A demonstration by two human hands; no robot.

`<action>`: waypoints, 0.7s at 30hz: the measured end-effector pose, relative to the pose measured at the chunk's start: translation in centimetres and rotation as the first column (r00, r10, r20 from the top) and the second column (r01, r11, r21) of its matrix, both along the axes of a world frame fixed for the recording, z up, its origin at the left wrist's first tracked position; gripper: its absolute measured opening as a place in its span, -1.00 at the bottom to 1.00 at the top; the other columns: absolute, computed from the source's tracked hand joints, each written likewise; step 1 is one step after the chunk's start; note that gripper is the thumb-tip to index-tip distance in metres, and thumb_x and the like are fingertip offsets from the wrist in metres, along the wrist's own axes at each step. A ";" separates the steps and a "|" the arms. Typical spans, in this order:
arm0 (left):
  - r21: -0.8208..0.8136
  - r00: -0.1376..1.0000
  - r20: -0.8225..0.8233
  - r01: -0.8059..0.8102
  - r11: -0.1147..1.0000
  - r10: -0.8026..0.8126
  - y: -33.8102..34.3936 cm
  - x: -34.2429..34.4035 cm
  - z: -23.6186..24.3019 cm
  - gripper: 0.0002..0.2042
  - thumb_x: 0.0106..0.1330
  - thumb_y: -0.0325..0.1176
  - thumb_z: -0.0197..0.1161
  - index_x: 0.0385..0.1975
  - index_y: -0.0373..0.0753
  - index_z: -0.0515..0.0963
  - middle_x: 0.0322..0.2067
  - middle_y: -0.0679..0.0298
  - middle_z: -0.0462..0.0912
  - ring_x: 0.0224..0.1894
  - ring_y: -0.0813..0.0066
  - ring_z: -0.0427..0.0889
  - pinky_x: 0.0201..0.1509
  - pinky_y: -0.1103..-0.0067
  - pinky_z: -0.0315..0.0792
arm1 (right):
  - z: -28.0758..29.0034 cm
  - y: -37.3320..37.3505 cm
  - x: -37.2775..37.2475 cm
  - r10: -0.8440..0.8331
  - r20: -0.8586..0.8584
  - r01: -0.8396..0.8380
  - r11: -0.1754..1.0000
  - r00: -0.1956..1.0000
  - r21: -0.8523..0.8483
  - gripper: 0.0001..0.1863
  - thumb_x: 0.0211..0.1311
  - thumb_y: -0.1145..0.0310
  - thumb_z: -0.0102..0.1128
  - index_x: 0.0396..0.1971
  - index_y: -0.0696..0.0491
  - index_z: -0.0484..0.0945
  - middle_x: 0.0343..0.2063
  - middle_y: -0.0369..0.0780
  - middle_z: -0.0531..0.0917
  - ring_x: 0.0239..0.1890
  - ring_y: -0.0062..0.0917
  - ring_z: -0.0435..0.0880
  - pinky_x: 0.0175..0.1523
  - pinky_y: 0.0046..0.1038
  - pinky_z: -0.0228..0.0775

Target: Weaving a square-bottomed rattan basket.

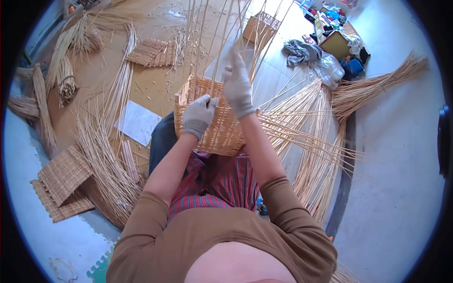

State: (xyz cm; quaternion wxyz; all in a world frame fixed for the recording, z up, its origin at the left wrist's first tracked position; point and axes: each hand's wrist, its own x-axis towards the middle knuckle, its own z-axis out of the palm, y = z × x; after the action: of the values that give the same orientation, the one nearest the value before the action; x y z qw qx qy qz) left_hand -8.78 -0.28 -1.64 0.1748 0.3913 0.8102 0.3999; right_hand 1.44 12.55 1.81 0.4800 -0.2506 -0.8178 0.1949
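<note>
A half-woven wicker basket (219, 134) rests on my lap, over a red and blue striped cloth (226, 177). Long upright wicker stakes (203, 40) rise from its far side, while more unwoven strands (302, 127) fan out to the right. My left hand (200, 113), in a pale work glove, is closed on the basket's near wall at the rim, thumb on top. Above the basket's right side is my gloved right hand (237, 82), its fingers stretched upward beside the stakes and slightly blurred. Whether it touches a stake is unclear.
Bundles of wicker strands (104, 160) lie on the left, with another bundle (377, 87) at right. Woven panels (66, 174) are stacked at lower left. A small woven basket (261, 28) stands ahead. Clothes and a plastic bag (329, 70) are heaped at the far right.
</note>
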 end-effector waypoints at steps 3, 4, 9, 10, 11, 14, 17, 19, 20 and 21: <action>0.101 0.998 -0.058 -0.011 0.995 0.017 -0.8 1.0 0.1 -0.72 0.49 -0.04 0.24 0.02 -0.03 0.63 -0.06 0.01 0.70 -0.26 -0.09 0.72 -0.18 0.12 0.57 | -0.3 0.5 3.7 0.029 -0.324 -0.110 0.966 0.945 -0.233 -0.51 0.44 0.64 0.07 0.33 0.09 0.44 -0.01 -0.19 0.73 -0.09 -0.50 0.77 0.04 -0.40 0.61; 0.250 0.985 -0.141 -0.060 0.966 0.097 -1.1 1.6 0.2 -0.70 0.48 -0.09 0.25 0.12 0.01 0.60 0.02 0.02 0.67 -0.27 -0.07 0.72 -0.18 0.13 0.59 | -1.1 -1.3 6.4 -0.130 -0.326 0.040 0.962 0.936 -0.269 -0.57 0.44 0.60 0.11 0.27 0.11 0.47 -0.10 -0.23 0.74 -0.12 -0.52 0.76 0.01 -0.42 0.59; -0.123 0.812 -0.417 0.394 0.911 -0.408 0.8 7.6 0.4 -0.30 0.42 -0.39 0.22 0.55 0.33 0.26 0.21 0.00 0.55 -0.28 0.02 0.80 -0.18 0.23 0.69 | -1.7 -2.8 12.1 -0.385 0.088 0.395 0.904 0.919 -0.166 -0.80 0.43 0.48 0.24 -0.01 0.13 0.60 -0.18 -0.22 0.74 -0.12 -0.40 0.75 0.08 -0.33 0.58; -0.188 0.819 -0.414 0.350 0.918 -0.397 1.5 8.5 0.4 -0.29 0.43 -0.41 0.19 0.55 0.38 0.25 0.22 -0.02 0.55 -0.29 0.03 0.80 -0.22 0.23 0.69 | -1.3 -1.1 11.7 -0.408 0.184 0.384 0.910 0.894 0.155 -0.58 0.42 0.43 0.29 0.22 0.13 0.48 -0.12 -0.18 0.74 -0.06 -0.31 0.74 0.09 -0.33 0.58; -0.248 0.822 -0.414 0.311 0.918 -0.390 2.3 9.3 0.5 -0.29 0.44 -0.43 0.16 0.55 0.43 0.25 0.23 -0.04 0.54 -0.29 0.03 0.81 -0.25 0.24 0.70 | -1.0 1.2 10.8 -0.302 0.161 0.311 0.950 0.940 -0.034 -0.52 0.43 0.42 0.29 0.28 0.10 0.43 -0.11 -0.17 0.73 -0.07 -0.29 0.74 0.11 -0.30 0.59; -0.328 0.805 -0.418 0.298 0.896 -0.420 3.6 9.6 0.8 -0.30 0.47 -0.46 0.11 0.53 0.47 0.28 0.25 -0.08 0.53 -0.30 0.05 0.82 -0.31 0.26 0.69 | -1.3 6.4 11.4 -0.118 -0.391 -0.132 0.821 0.913 -0.555 -0.39 0.48 0.36 0.27 0.45 0.02 0.29 -0.13 -0.19 0.70 -0.09 -0.31 0.73 0.17 -0.18 0.62; -0.300 0.790 -0.444 0.314 0.901 -0.423 3.0 8.5 1.2 -0.36 0.52 -0.42 0.05 0.51 0.47 0.32 0.30 -0.08 0.51 -0.30 0.08 0.82 -0.28 0.28 0.70 | -1.8 6.8 16.0 -0.159 -0.672 -0.327 0.778 0.723 -0.536 -0.60 0.69 0.37 -0.07 0.41 0.04 0.32 -0.43 -0.36 0.49 -0.30 -0.60 0.61 0.15 -0.17 0.69; -0.248 0.794 -0.413 0.374 0.894 -0.447 2.1 8.3 1.2 -0.41 0.54 -0.35 0.05 0.49 0.50 0.34 0.36 -0.10 0.47 -0.23 0.06 0.82 -0.17 0.26 0.72 | -1.8 3.6 18.0 -0.323 -0.293 -0.003 0.666 0.900 -0.746 -0.65 0.65 0.46 -0.04 0.33 0.05 0.41 -0.50 -0.39 0.44 -0.39 -0.64 0.52 0.10 -0.22 0.70; -0.207 0.795 -0.431 0.372 0.905 -0.426 1.7 8.7 1.0 -0.43 0.54 -0.31 0.06 0.50 0.45 0.35 0.39 -0.09 0.44 -0.19 0.05 0.82 -0.10 0.25 0.71 | -1.2 1.6 18.4 -0.207 -0.366 -0.070 0.783 0.907 -0.618 -0.60 0.56 0.51 0.02 0.33 0.04 0.42 -0.47 -0.39 0.48 -0.38 -0.64 0.52 0.06 -0.27 0.68; -0.133 0.804 -0.459 0.359 0.924 -0.379 1.4 9.3 0.7 -0.45 0.54 -0.27 0.08 0.50 0.40 0.36 0.43 -0.08 0.41 -0.14 0.04 0.81 -0.03 0.24 0.70 | -0.5 -0.4 18.0 -0.112 -0.402 -0.127 0.844 0.909 -0.522 -0.54 0.47 0.57 0.08 0.33 0.03 0.44 -0.44 -0.38 0.51 -0.38 -0.65 0.51 0.01 -0.31 0.66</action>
State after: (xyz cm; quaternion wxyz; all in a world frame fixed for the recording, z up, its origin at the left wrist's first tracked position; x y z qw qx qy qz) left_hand 0.48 1.09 -0.94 0.0522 0.6237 0.7441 0.2335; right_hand 19.46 12.11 1.35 0.5531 -0.3240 -0.6094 0.4666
